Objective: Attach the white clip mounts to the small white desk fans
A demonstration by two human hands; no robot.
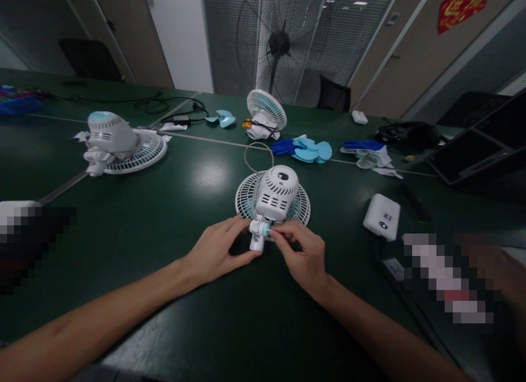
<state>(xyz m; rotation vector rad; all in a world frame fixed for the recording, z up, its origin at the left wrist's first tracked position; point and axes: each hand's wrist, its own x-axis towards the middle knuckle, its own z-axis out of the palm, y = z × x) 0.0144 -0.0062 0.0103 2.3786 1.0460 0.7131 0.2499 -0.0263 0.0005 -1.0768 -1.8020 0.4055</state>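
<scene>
- Left hand [217,250] clasped the neck [257,239] of the small fan [274,198], lying face-down on the green table [164,234].
- Right hand [302,256] pinched its blue knob [266,229].
- White box [382,216] sat near, right; 2nd fan [119,143] well apart, left.

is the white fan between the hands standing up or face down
Face down: the fan lies with its grille flat on the table, motor housing up. The left hand and right hand grip its neck.

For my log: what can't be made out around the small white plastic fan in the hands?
Head view.
Front of the small white plastic fan: face down on dark green table.
The light blue knob: partly under right hand.
The white rectangular box: marks too small.
Side edges: pixelated patches.
</scene>
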